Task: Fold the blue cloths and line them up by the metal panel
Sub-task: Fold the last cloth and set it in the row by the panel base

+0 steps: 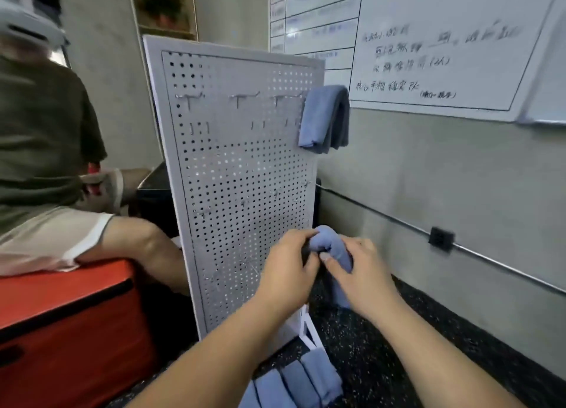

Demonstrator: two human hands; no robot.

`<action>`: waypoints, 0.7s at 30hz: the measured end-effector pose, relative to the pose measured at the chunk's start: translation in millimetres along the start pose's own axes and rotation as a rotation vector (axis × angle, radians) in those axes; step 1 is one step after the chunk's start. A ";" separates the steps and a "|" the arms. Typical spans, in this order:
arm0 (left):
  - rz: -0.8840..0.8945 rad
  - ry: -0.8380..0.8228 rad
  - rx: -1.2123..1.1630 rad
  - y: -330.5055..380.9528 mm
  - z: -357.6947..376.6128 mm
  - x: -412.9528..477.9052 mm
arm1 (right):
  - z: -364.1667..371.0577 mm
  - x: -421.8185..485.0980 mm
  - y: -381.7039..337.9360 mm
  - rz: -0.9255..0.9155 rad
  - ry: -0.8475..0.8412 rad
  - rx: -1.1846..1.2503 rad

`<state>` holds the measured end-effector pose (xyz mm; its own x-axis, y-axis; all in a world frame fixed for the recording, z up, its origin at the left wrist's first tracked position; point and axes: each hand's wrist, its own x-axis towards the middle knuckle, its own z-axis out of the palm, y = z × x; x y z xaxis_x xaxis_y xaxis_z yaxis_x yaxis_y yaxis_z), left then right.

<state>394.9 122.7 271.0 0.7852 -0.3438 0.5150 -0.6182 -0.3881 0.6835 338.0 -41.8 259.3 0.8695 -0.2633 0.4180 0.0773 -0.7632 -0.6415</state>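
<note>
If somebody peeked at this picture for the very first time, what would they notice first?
Probably the two bare hands, left hand and right hand, bunching a soft blue cloth right in the middle. Behind them stands a tall white metal panel full of holes, with another blue cloth draped on a hook at its top right. Folded blue cloths line the dark floor below.

both your forearms are bare and reach forward from 6 o'clock toward the centre, coming close together at the wrists. your left hand (288, 265) is at 9 o'clock of the right one, back of hand up, fingers curled closed in a grip. your right hand (360, 273) is just beside it, also closed, thumb pointing to 9 o'clock, almost touching the left fingers.
</note>
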 end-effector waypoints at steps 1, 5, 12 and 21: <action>0.052 0.045 0.038 14.3 -12.0 9.5 | -11.3 11.1 -12.5 -0.026 0.034 -0.056; 0.154 0.203 0.162 71.8 -68.2 55.6 | -61.8 57.2 -64.4 -0.123 0.209 -0.198; 0.167 0.316 0.414 149.0 -148.8 151.2 | -124.2 156.8 -150.8 -0.248 0.407 -0.215; 0.137 0.279 0.854 148.0 -160.4 256.9 | -113.7 247.7 -181.8 -0.114 0.323 -0.274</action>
<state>510.7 114.1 587.4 0.6138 -0.2572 0.7463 -0.4352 -0.8990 0.0481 483.8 -35.4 552.6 0.6626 -0.3057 0.6838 -0.0063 -0.9151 -0.4031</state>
